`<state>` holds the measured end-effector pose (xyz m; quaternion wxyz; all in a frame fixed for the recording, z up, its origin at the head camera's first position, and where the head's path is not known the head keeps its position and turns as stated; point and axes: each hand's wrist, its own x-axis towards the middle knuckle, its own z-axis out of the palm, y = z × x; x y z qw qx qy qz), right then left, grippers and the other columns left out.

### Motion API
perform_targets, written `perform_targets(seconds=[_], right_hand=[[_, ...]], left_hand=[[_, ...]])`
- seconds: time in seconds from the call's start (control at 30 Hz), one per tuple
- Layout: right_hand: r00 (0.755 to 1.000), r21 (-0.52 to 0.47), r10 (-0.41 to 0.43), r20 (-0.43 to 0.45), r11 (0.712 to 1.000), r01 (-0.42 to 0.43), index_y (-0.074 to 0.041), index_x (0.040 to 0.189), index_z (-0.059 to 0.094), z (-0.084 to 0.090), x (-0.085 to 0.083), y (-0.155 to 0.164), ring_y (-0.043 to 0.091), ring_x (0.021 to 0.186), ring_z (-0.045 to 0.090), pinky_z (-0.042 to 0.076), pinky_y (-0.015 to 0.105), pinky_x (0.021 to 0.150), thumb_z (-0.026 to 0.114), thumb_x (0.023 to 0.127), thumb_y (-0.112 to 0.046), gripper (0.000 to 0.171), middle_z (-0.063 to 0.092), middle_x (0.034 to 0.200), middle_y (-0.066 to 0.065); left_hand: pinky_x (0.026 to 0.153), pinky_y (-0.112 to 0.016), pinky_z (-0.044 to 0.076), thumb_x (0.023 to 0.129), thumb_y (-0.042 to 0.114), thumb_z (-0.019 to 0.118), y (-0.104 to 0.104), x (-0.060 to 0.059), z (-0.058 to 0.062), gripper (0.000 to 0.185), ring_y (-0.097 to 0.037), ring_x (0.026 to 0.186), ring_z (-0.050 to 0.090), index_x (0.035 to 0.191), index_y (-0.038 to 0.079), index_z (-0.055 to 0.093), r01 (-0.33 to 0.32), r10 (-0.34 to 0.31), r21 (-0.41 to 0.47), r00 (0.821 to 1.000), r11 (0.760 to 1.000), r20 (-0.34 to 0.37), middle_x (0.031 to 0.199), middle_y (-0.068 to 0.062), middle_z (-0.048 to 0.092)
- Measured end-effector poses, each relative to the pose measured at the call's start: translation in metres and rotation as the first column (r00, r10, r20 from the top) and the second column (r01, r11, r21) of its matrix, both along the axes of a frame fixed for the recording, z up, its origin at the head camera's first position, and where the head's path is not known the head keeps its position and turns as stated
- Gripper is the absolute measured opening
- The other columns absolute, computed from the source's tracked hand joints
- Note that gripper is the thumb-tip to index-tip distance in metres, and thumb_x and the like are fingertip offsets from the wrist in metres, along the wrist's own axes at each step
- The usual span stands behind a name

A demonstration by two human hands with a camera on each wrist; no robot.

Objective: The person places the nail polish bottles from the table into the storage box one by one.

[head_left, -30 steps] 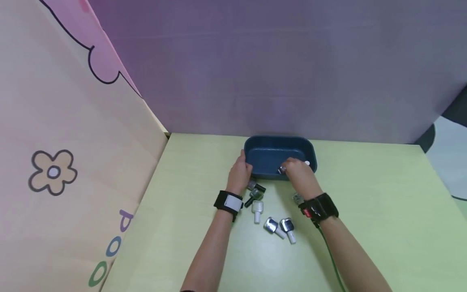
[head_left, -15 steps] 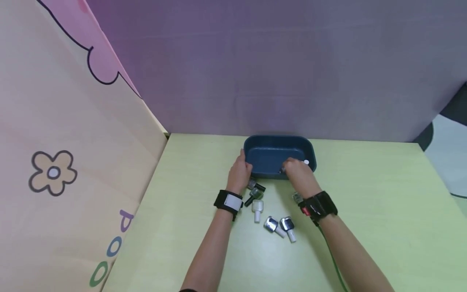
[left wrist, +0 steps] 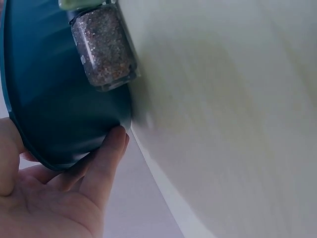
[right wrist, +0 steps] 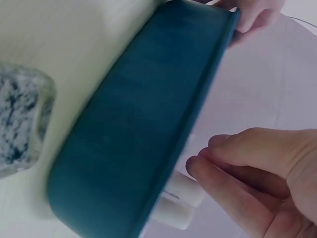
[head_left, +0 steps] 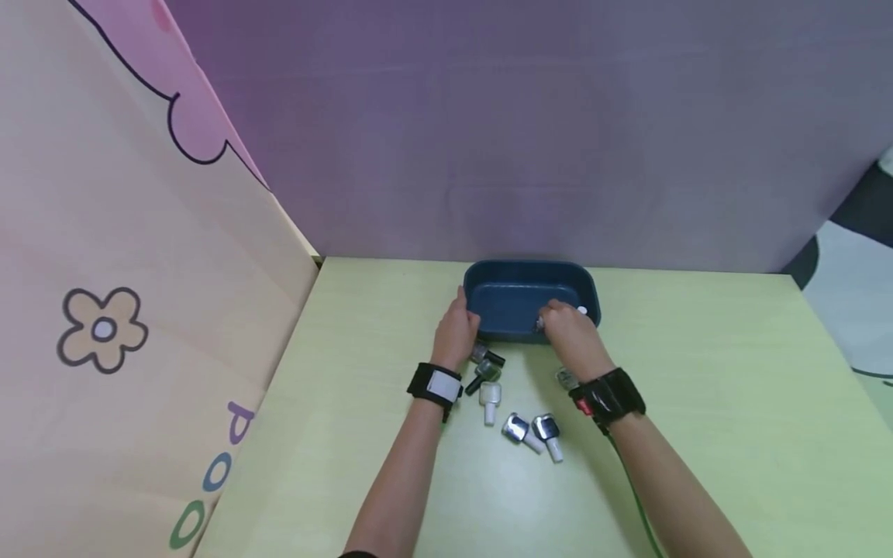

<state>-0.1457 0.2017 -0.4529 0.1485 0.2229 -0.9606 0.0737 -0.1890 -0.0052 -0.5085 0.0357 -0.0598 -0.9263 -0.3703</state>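
My left hand [head_left: 456, 333] grips the left end of a dark blue tray [head_left: 508, 310], thumb over the rim and fingers along the outer wall. My right hand [head_left: 574, 335] is over the tray's front right part, pinching a small shiny nail polish bottle [head_left: 540, 324], mostly hidden by the fingers. In the right wrist view, the fingertips are pressed together just past the rim, and two white caps [right wrist: 182, 189] show beside them. A glittery nail polish bottle [left wrist: 105, 47] lies against the tray near my left hand.
In front of the tray lie a green bottle [head_left: 487, 370], a white bottle [head_left: 491, 394] and two silver bottles [head_left: 516, 428] with white caps. A speckled bottle [head_left: 567, 378] is by the right wrist. A purple curtain [head_left: 523, 155] hangs behind the table.
The shiny bottle at my right fingertips has turned a little and stands more upright. My left hand keeps its grip on the tray; the view shifts slightly.
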Motion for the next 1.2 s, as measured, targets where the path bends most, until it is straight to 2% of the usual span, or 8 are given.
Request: perform_targets(seconds=[0.23,0.5,0.7,0.93,1.2], right_hand=[[0.998,-0.031,0.04,-0.043,0.999,-0.041,0.004,0.088,0.07,0.012,0.009,-0.015,0.027,0.076,0.064,0.056,0.038,0.062,0.07,0.084,0.005,0.004,0.064,0.084,0.014],[0.992,-0.024,0.123,-0.032,0.992,-0.124,-0.002,0.091,0.073,0.013,0.025,-0.049,0.023,0.079,0.065,0.056,0.035,0.063,0.075,0.082,-0.002,0.009,0.066,0.087,0.008],[0.975,0.019,0.219,0.036,0.975,-0.22,-0.007,0.091,0.075,0.002,0.032,-0.069,0.017,0.077,0.063,0.054,0.03,0.063,0.076,0.08,-0.001,0.013,0.068,0.085,0.002],[0.96,0.023,0.274,0.063,0.961,-0.276,-0.009,0.09,0.074,-0.013,0.038,-0.084,0.018,0.077,0.062,0.052,0.031,0.063,0.075,0.082,-0.005,0.01,0.069,0.088,0.001],[0.952,0.025,0.304,0.039,0.952,-0.305,-0.009,0.087,0.074,-0.03,0.038,-0.089,0.017,0.079,0.065,0.054,0.03,0.065,0.078,0.079,-0.008,0.009,0.069,0.09,0.002]], left_hand=[[0.05,-0.026,0.034,0.096,0.012,0.05,-0.002,-0.002,-0.001,0.065,-0.013,0.055,0.043,0.154,-0.003,0.027,-0.002,0.002,-0.008,1.0,1.0,-0.002,0.095,-0.011,0.056],[0.052,-0.028,0.039,0.095,0.013,0.051,-0.003,-0.003,0.0,0.065,-0.016,0.059,0.049,0.153,-0.006,0.028,-0.009,0.009,0.0,1.0,1.0,-0.018,0.101,-0.014,0.059],[0.047,-0.026,0.032,0.096,0.012,0.049,-0.002,-0.003,0.001,0.064,-0.015,0.051,0.042,0.154,-0.003,0.026,-0.007,0.007,0.004,1.0,1.0,-0.009,0.105,-0.016,0.06],[0.049,-0.028,0.033,0.096,0.012,0.05,0.0,0.0,0.003,0.066,-0.018,0.053,0.042,0.155,-0.002,0.025,-0.007,0.007,-0.009,1.0,1.0,-0.01,0.128,-0.019,0.059],[0.047,-0.027,0.031,0.096,0.013,0.048,0.003,0.002,0.001,0.067,-0.017,0.049,0.038,0.156,0.0,0.022,0.004,-0.004,0.008,1.0,1.0,0.014,0.125,-0.018,0.06]])
